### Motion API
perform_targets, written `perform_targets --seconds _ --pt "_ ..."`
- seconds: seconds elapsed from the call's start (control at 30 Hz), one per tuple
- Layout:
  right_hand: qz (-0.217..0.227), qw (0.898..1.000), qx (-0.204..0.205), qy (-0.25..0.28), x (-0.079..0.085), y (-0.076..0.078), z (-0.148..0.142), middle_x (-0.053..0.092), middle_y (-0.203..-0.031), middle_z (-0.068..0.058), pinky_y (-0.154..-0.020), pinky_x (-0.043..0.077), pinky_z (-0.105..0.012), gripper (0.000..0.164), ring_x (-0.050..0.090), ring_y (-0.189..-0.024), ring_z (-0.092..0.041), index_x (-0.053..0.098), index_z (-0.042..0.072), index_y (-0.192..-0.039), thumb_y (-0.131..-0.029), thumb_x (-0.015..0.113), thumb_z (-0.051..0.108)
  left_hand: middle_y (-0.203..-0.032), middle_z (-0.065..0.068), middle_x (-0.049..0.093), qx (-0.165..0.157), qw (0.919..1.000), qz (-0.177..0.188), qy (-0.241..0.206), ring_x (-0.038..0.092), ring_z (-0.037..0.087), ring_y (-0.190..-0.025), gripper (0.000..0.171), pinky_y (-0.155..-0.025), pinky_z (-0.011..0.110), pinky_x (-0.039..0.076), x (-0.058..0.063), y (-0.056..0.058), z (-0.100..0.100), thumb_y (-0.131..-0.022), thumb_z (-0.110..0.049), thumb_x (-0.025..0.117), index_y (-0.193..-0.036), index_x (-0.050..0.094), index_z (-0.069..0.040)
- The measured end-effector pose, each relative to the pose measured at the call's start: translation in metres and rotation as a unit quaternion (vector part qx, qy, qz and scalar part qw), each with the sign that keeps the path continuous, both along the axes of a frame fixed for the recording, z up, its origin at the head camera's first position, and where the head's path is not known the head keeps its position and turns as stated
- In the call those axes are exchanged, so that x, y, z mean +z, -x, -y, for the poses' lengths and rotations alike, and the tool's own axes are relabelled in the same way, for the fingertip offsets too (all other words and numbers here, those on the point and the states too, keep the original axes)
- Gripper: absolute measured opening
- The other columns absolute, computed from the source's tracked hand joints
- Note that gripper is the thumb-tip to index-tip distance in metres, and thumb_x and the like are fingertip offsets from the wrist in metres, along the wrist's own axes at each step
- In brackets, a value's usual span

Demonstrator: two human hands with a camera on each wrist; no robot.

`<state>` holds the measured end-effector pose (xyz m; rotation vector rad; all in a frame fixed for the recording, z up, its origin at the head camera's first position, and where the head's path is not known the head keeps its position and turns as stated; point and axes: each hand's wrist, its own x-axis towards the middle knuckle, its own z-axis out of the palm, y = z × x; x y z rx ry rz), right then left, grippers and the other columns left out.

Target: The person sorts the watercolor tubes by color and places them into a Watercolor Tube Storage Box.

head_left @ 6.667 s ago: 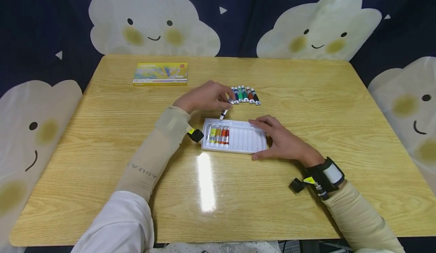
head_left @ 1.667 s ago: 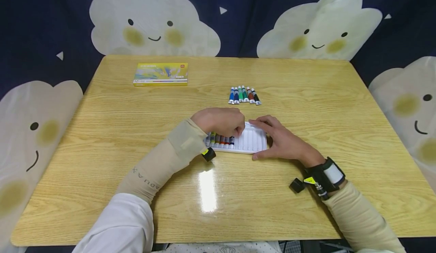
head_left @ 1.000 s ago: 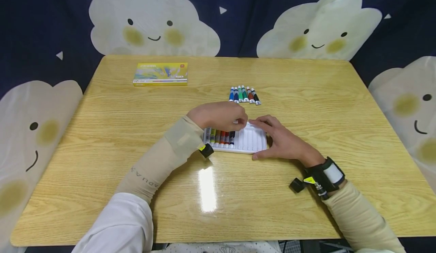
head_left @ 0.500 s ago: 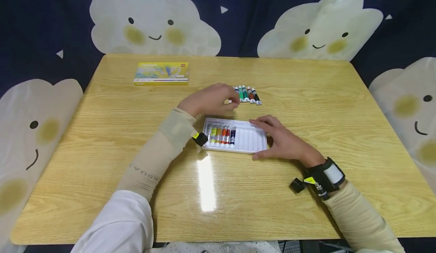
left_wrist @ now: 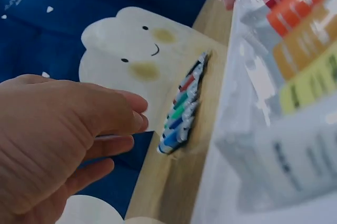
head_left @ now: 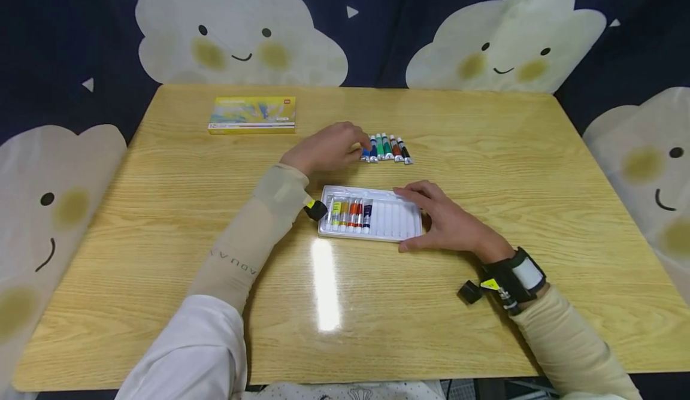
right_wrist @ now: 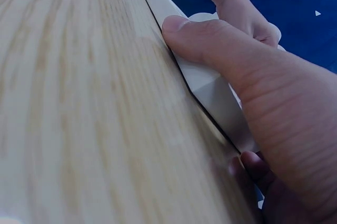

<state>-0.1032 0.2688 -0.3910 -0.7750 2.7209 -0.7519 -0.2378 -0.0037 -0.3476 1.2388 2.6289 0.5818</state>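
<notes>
My left hand (head_left: 329, 147) is above the table at the left end of a row of small paint tubes (head_left: 385, 147). Its loosely bent fingers hold nothing, and the left wrist view shows a gap between them and the nearest tube, a blue paint tube (left_wrist: 171, 142). The white plastic tray (head_left: 396, 220) lies in front of me, with several paint tubes (head_left: 352, 214) side by side in its left slots, pale through yellow, orange and red to dark blue. At its right end my right hand (head_left: 450, 223) grips it, thumb (right_wrist: 181, 30) on the near wall, fingers at the far edge.
A flat yellow paint box (head_left: 252, 115) lies at the back left of the wooden table (head_left: 485, 148). Behind the table hangs a dark blue cloth with cloud faces. A black wrist camera (head_left: 470, 292) sits beside my right wrist.
My left hand brought a dark blue tube from the row; it now lies in the tray beside the red ones. The hand then went back up to the row. My right hand stayed put.
</notes>
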Motion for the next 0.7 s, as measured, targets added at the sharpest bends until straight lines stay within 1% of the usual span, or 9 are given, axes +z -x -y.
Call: perform_targets --seconds 0.2,0.3,0.43,0.5,0.57,0.7 --pt "0.001 1.000 -0.003 -0.006 0.002 0.000 0.000 0.032 -0.149 -0.001 -0.101 0.041 -0.043 0.105 0.034 -0.133 -0.020 0.034 0.035 -0.150 -0.060 0.079 0.069 -0.130 0.000 0.065 -0.006 0.9999 -0.001 -0.009 0.058 0.015 -0.124 0.031 -0.110 0.034 0.044 -0.007 0.005 0.001 -0.099 -0.012 0.049 -0.125 0.067 -0.016" --pt "0.001 1.000 -0.003 -0.006 0.003 0.000 0.000 0.032 -0.150 -0.001 -0.102 0.041 -0.043 0.106 0.034 -0.133 -0.020 0.034 0.036 -0.150 -0.060 0.079 0.069 -0.133 -0.002 0.063 -0.006 0.9999 0.007 -0.005 0.058 0.013 -0.125 0.035 -0.111 0.033 0.044 -0.010 0.006 0.003 -0.100 -0.010 0.045 -0.128 0.064 -0.018" --pt "0.001 1.000 -0.002 -0.009 0.001 0.000 -0.001 0.031 -0.150 -0.001 -0.101 0.041 -0.044 0.106 0.034 -0.133 -0.020 0.033 0.037 -0.150 -0.061 0.079 0.070 -0.137 -0.004 0.061 -0.014 0.9994 0.029 0.012 0.055 0.013 -0.128 0.035 -0.113 0.034 0.041 -0.013 0.006 0.004 -0.101 -0.010 0.045 -0.129 0.063 -0.021" --pt "0.000 1.000 -0.002 -0.011 0.000 0.000 -0.001 0.031 -0.150 0.000 -0.102 0.041 -0.044 0.105 0.034 -0.133 -0.020 0.032 0.038 -0.150 -0.061 0.078 0.070 -0.136 -0.003 0.062 -0.021 0.9991 0.033 0.016 0.055 0.014 -0.128 0.034 -0.113 0.034 0.041 -0.014 0.006 0.004 -0.101 -0.009 0.046 -0.127 0.064 -0.021" --pt "-0.001 1.000 -0.002 -0.011 0.000 0.000 0.000 0.031 -0.150 0.000 -0.102 0.041 -0.044 0.105 0.034 -0.133 -0.019 0.032 0.038 -0.150 -0.061 0.078 0.070 -0.132 -0.003 0.064 -0.029 0.9990 0.030 0.015 0.057 0.015 -0.125 0.034 -0.111 0.034 0.043 -0.015 0.007 0.004 -0.100 -0.006 0.046 -0.125 0.066 -0.020" --pt "-0.002 1.000 -0.002 -0.011 -0.001 0.000 0.000 0.031 -0.150 0.000 -0.102 0.041 -0.043 0.106 0.034 -0.133 -0.019 0.032 0.038 -0.150 -0.061 0.078 0.071 -0.130 -0.003 0.065 -0.032 0.9991 0.022 0.015 0.059 0.015 -0.122 0.034 -0.110 0.034 0.044 -0.015 0.007 0.003 -0.100 -0.005 0.047 -0.123 0.067 -0.019"
